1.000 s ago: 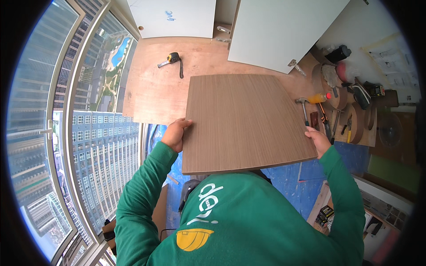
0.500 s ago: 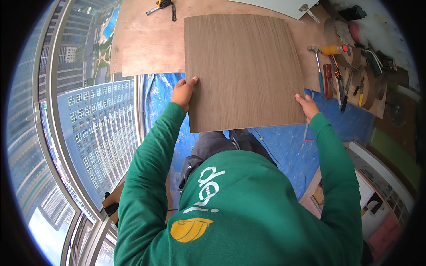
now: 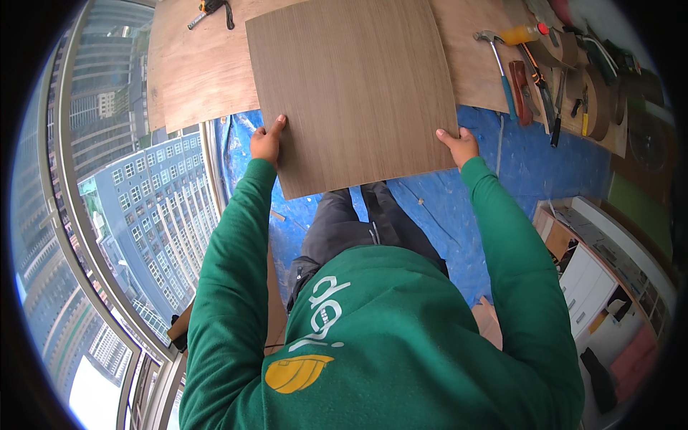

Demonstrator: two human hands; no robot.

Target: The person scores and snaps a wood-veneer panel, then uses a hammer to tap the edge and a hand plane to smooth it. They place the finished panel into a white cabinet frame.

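Brown panel (image 3: 352, 93), top cropped, underside hidden

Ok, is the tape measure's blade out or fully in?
Out: a short strip of blade projects from the tape measure.

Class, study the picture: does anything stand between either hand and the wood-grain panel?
Nothing visible does: the left hand and the right hand grip the wood-grain panel directly, at opposite side edges.
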